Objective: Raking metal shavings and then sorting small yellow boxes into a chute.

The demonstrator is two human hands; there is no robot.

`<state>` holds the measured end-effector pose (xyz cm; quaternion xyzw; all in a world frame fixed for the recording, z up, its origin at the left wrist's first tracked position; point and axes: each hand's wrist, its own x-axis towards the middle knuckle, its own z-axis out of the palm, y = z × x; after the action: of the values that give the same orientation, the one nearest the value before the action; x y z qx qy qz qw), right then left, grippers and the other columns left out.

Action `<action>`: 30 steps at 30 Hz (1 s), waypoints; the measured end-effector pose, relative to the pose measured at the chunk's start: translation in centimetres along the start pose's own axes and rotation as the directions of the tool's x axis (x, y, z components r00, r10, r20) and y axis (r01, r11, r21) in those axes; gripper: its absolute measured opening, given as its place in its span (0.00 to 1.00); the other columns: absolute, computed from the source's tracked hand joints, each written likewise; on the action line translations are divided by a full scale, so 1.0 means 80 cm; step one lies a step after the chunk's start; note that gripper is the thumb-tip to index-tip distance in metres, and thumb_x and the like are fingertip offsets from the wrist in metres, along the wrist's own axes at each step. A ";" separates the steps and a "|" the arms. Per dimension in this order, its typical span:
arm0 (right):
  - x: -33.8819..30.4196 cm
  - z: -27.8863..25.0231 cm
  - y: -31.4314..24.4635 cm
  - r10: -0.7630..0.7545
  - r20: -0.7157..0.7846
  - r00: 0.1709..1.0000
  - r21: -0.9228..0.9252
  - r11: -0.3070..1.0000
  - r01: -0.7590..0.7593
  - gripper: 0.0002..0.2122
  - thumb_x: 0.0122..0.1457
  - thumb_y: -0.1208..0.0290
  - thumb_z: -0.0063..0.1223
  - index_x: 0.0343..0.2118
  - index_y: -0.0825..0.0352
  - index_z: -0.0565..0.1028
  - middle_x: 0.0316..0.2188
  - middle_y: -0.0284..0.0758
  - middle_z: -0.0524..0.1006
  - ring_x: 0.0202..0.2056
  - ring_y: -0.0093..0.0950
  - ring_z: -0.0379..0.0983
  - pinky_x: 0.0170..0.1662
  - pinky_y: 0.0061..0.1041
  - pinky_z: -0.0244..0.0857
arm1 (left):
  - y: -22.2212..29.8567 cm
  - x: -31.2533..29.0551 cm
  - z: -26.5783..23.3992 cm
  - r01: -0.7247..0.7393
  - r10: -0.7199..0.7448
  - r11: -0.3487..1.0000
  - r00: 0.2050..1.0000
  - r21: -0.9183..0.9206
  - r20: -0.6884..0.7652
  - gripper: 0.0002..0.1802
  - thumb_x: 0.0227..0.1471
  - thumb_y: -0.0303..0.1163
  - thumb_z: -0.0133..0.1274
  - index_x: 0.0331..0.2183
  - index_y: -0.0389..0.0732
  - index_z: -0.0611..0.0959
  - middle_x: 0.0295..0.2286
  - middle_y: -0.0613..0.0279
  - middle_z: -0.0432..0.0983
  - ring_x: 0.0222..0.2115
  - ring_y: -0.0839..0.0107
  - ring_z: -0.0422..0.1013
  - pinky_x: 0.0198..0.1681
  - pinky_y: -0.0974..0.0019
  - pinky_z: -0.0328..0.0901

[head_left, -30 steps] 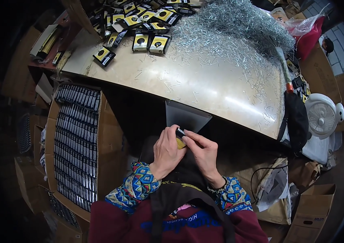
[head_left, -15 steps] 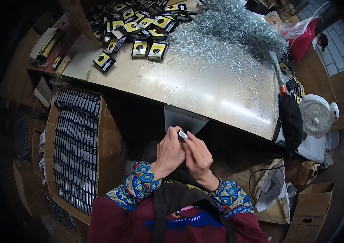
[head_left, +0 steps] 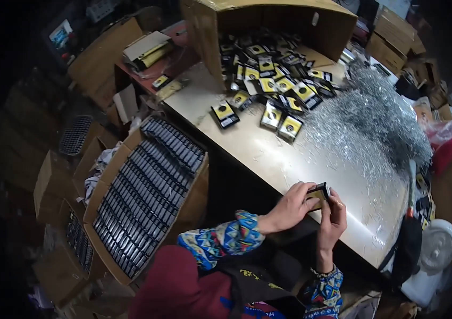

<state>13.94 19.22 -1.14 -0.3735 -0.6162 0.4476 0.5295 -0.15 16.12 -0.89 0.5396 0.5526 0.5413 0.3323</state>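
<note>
A small black-and-yellow packet-sized box (head_left: 319,192) is held between my two hands near the front edge of the table. My left hand (head_left: 289,208) grips its left side, the fingers curled over it. On its right side, the fingers and thumb of my right hand (head_left: 334,218) close around the edge. Farther back on the table (head_left: 260,154), several similar boxes (head_left: 274,85) lie in a loose heap. Right of them rises a tangled mound of thin bent silvery wire pieces (head_left: 380,111), with strays scattered across the tabletop.
An open carton (head_left: 200,37) lies on its side around the heap. Left of the table, a large carton (head_left: 200,181) holds tight rows of dark boxes (head_left: 141,202). A white fan (head_left: 438,247) and a dark cloth-like item (head_left: 406,255) are at the right. Other cartons (head_left: 58,181) stand far left.
The view has swung left, so the scene shifts right and tilts. My hands have turned the small box, and more of its yellow face shows.
</note>
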 end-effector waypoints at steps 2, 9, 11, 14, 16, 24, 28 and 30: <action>0.018 -0.006 0.003 -0.016 0.096 0.995 -0.268 0.962 0.041 0.12 0.61 0.80 0.49 0.47 0.73 0.72 0.52 0.44 0.72 0.52 0.34 0.69 0.55 0.29 0.63 | -0.007 0.009 -0.059 0.084 -0.066 0.986 0.990 0.142 -0.125 0.21 0.59 0.36 0.49 0.49 0.32 0.69 0.42 0.46 0.70 0.43 0.56 0.71 0.46 0.60 0.65; 0.086 -0.091 0.050 -0.134 0.250 0.959 -0.859 0.426 0.283 0.17 0.63 0.70 0.47 0.53 0.69 0.69 0.56 0.53 0.64 0.58 0.50 0.58 0.61 0.42 0.51 | -0.100 0.083 -0.413 0.511 -0.013 0.596 0.777 0.619 -0.629 0.21 0.56 0.37 0.49 0.49 0.38 0.72 0.40 0.46 0.73 0.43 0.49 0.70 0.47 0.54 0.63; 0.111 -0.106 0.056 -0.102 0.204 0.974 -0.935 0.276 0.224 0.18 0.64 0.66 0.45 0.54 0.67 0.69 0.57 0.53 0.63 0.57 0.51 0.58 0.60 0.43 0.51 | -0.105 0.106 -0.403 0.586 0.268 0.112 0.760 0.802 -0.593 0.21 0.54 0.33 0.49 0.51 0.39 0.72 0.44 0.49 0.70 0.48 0.53 0.65 0.51 0.54 0.60; 0.144 -0.110 0.080 0.046 0.168 0.985 -0.970 0.185 0.157 0.16 0.63 0.65 0.46 0.52 0.63 0.72 0.56 0.52 0.65 0.55 0.50 0.61 0.58 0.45 0.53 | -0.076 0.126 -0.372 -0.167 0.332 0.350 0.942 0.922 0.044 0.28 0.44 0.21 0.48 0.51 0.41 0.72 0.47 0.54 0.67 0.51 0.54 0.61 0.53 0.53 0.58; 0.143 -0.080 0.080 -0.005 0.272 0.962 -0.907 0.334 0.258 0.16 0.62 0.64 0.47 0.51 0.60 0.73 0.56 0.49 0.66 0.56 0.49 0.61 0.59 0.45 0.52 | -0.077 0.122 -0.371 -0.422 0.208 0.277 0.903 0.863 0.375 0.34 0.36 0.16 0.45 0.51 0.41 0.72 0.51 0.52 0.67 0.51 0.49 0.62 0.55 0.54 0.58; 0.105 -0.110 0.059 0.043 0.355 0.934 -0.623 0.756 0.202 0.18 0.62 0.66 0.50 0.55 0.60 0.71 0.60 0.47 0.63 0.62 0.50 0.52 0.64 0.51 0.42 | -0.053 0.122 -0.374 -0.271 -0.071 0.442 0.940 0.855 0.334 0.36 0.38 0.30 0.60 0.52 0.39 0.70 0.45 0.50 0.66 0.47 0.50 0.61 0.53 0.57 0.59; 0.093 -0.157 0.071 -0.026 0.090 0.996 -0.961 0.260 0.093 0.21 0.63 0.59 0.46 0.59 0.57 0.66 0.61 0.49 0.59 0.63 0.52 0.50 0.64 0.53 0.40 | -0.045 0.072 -0.340 -0.016 -0.075 0.688 0.993 0.726 0.094 0.26 0.54 0.34 0.48 0.53 0.34 0.66 0.41 0.49 0.68 0.44 0.56 0.65 0.51 0.60 0.60; 0.094 -0.162 0.071 0.162 -0.067 0.985 -0.980 0.177 -0.096 0.24 0.66 0.55 0.38 0.62 0.57 0.60 0.62 0.50 0.57 0.64 0.50 0.48 0.64 0.53 0.39 | -0.044 0.032 -0.317 0.191 -0.167 0.897 0.981 0.398 -0.094 0.24 0.64 0.43 0.38 0.51 0.33 0.68 0.35 0.55 0.72 0.38 0.68 0.70 0.46 0.67 0.64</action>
<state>25.44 30.09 -3.66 -0.6634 -0.7394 0.0053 0.1148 -25.60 13.08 1.15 0.5277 0.7092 0.3976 0.2458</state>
